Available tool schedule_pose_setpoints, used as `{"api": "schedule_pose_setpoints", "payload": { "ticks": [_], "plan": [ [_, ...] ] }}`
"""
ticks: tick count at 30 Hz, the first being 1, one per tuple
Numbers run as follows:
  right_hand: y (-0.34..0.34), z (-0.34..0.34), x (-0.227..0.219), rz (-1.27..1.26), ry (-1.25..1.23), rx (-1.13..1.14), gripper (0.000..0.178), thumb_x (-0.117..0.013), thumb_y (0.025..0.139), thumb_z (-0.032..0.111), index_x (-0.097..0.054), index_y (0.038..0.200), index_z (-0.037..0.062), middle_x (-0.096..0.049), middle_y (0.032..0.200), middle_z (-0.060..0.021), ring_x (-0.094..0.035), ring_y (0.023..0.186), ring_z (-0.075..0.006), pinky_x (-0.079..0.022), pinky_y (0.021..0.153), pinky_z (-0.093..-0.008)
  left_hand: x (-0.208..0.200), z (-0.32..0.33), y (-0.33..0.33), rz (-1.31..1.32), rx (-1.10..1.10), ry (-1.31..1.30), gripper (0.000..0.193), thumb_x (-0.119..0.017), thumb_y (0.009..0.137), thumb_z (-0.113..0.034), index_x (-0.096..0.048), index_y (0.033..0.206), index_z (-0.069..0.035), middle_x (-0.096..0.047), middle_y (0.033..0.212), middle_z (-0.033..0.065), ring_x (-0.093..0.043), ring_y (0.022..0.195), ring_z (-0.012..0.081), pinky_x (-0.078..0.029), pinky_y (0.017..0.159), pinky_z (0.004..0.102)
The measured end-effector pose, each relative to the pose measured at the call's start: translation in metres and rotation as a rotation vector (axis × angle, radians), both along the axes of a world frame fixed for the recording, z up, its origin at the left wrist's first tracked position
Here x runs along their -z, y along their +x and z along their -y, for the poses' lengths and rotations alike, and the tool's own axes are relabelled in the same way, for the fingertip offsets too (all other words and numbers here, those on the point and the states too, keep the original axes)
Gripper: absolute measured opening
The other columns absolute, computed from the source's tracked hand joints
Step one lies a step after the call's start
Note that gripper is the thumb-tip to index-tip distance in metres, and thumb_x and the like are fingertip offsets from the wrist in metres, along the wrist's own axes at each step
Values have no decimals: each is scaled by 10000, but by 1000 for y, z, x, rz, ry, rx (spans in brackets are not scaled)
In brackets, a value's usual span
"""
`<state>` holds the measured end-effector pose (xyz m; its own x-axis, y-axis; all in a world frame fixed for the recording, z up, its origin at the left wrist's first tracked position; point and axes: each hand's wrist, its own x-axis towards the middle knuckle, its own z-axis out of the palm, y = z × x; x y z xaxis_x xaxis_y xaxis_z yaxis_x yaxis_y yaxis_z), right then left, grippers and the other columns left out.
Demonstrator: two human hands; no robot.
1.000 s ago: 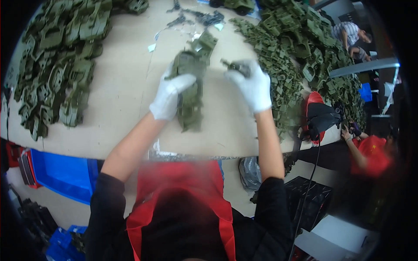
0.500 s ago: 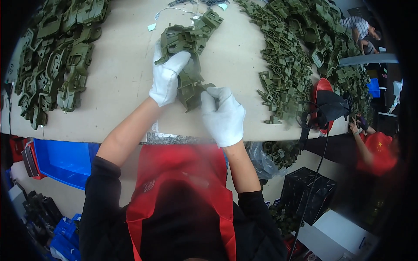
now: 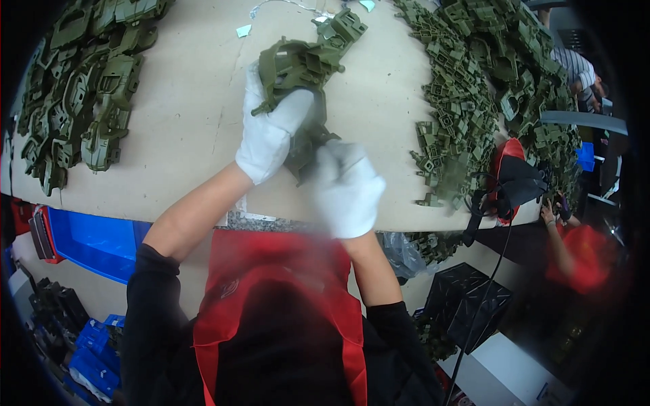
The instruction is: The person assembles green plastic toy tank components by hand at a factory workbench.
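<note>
A dark green moulded plastic part, bulky with open frames and a jutting upper end, is held up over the table. My left hand, in a white glove, grips its left side, thumb across the front. At the part's lower end is my right hand, also gloved in white. Its fingers are curled in against that end and blurred by motion. The part's lower section is dim and partly hidden by both hands.
Rows of larger green parts lie on the left. Small green parts are heaped on the right, beside a red-and-black cap-like object with a cable. A blue bin stands below left. Another person works far right.
The view has shifted slightly, and the held part appears a little lower and further right against the table. My right hand has moved slightly down and its fingers are now blurred.
</note>
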<state>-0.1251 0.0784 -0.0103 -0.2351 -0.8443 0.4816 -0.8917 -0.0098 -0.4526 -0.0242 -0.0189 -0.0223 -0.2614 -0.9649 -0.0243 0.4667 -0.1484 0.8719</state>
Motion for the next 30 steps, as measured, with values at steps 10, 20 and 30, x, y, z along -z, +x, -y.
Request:
{"api": "schedule_pose_setpoints", "payload": {
  "ticks": [10,20,30],
  "plan": [
    [-12,14,-16,304,316,-58,124,-678,848,169,-684,896,55,-681,845,-199,-674,778,-376,-539,699,-412,12,7,9,107,-160,-196,657,-668,816,-68,-378,1406,-49,-542,1272,79,-529,1148,174,-464,963,331],
    [-56,185,-3,35,368,76,652,-695,827,371,-531,1263,-86,-651,1078,-255,-625,996,-354,-465,901,-403,-8,39,24,-404,62,102,451,-692,851,-181,-545,1259,-56,-650,1065,77,-641,886,169,-543,786,328],
    [-146,126,1,962,82,7,430,-631,823,-44,-581,1249,-67,-670,1055,-97,-624,892,-172,-498,784,-300,62,77,-4,-71,16,-147,854,-183,924,-733,-240,1519,-123,-350,1500,79,-337,1356,233,-278,1131,372]
  ]
}}
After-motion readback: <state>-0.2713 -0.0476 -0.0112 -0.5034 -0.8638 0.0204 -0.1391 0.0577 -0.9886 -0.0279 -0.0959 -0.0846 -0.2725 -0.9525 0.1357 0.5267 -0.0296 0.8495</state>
